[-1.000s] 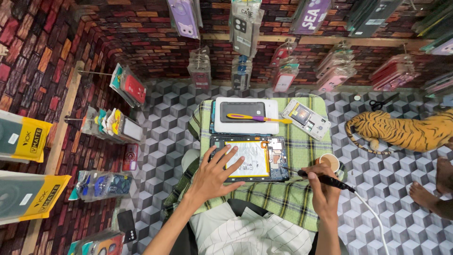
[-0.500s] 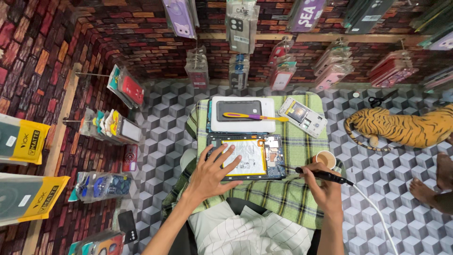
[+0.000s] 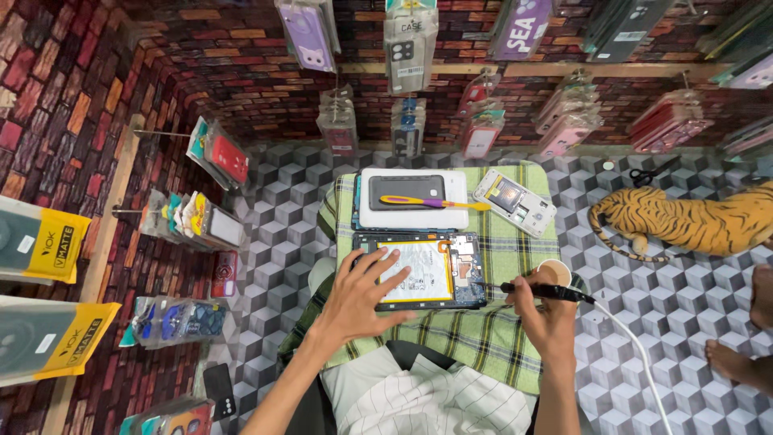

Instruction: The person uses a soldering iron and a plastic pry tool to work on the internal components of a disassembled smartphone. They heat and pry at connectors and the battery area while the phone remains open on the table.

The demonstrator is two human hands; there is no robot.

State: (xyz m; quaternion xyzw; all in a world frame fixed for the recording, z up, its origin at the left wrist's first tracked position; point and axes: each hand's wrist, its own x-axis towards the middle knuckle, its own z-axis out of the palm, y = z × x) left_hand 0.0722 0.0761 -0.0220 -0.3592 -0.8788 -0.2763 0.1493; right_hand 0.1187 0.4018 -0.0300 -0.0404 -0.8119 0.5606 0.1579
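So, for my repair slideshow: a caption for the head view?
Left hand steadies an opened tablet on a green checked cloth; right hand holds a corded black tool.

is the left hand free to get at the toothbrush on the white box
Probably yes. The left hand lies open on the opened tablet, holding nothing, and the toothbrush lies uncovered on the white box just beyond, with nothing between.

green plaid cloth (image 3: 483,338) | orange-black striped toy tiger (image 3: 684,221) | grey cube-pattern floor (image 3: 282,217)
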